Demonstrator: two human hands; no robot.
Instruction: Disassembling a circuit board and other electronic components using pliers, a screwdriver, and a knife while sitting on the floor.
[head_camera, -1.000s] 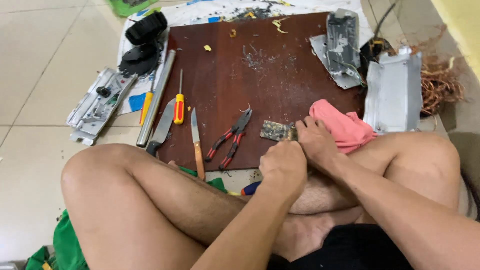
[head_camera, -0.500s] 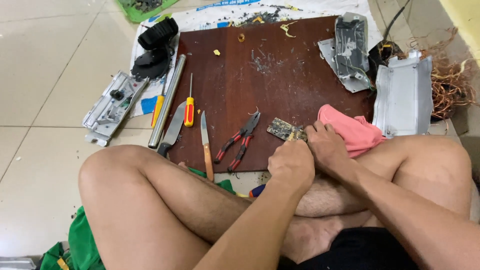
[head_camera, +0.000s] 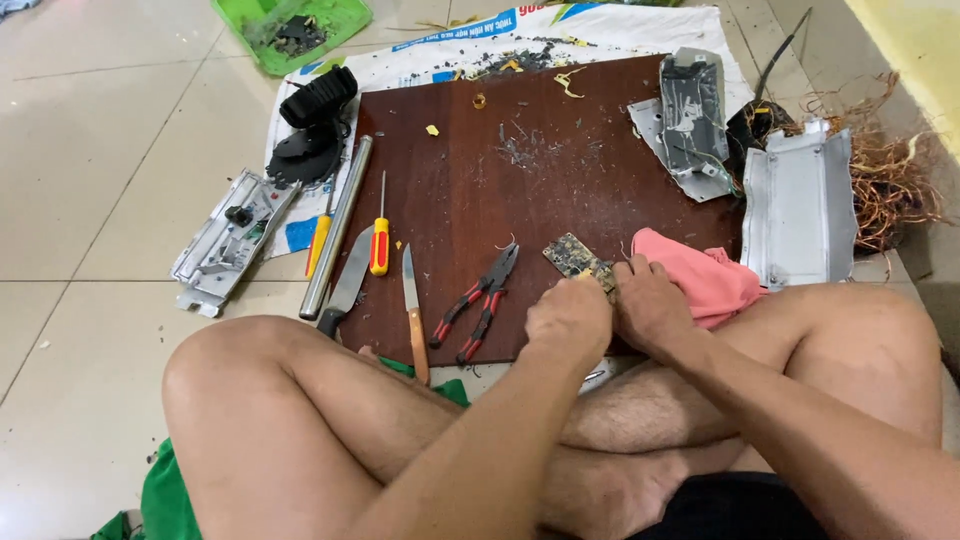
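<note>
The person sits cross-legged on the tiled floor, both hands at the near edge of a dark brown wooden board (head_camera: 560, 190). The left hand (head_camera: 570, 318) is curled into a loose fist, and the right hand (head_camera: 650, 300) is beside it, touching it; both sets of fingers are closed on one end of a small, flat, brownish circuit board (head_camera: 575, 258), which lies on the wood and sticks out away from the body. Whether the left hand also holds a tool I cannot tell.

A crumpled pink cloth (head_camera: 705, 282) lies just beside the right hand, against the knee. Left of the hands lie red-handled pliers (head_camera: 478, 303), then a wooden-handled knife (head_camera: 412, 310), a yellow-and-red screwdriver (head_camera: 379, 240), a long grey metal tube (head_camera: 337, 225) and a second blade. Grey metal casings (head_camera: 800, 205) sit at the right, next to a tangle of copper wire (head_camera: 890, 180).
</note>
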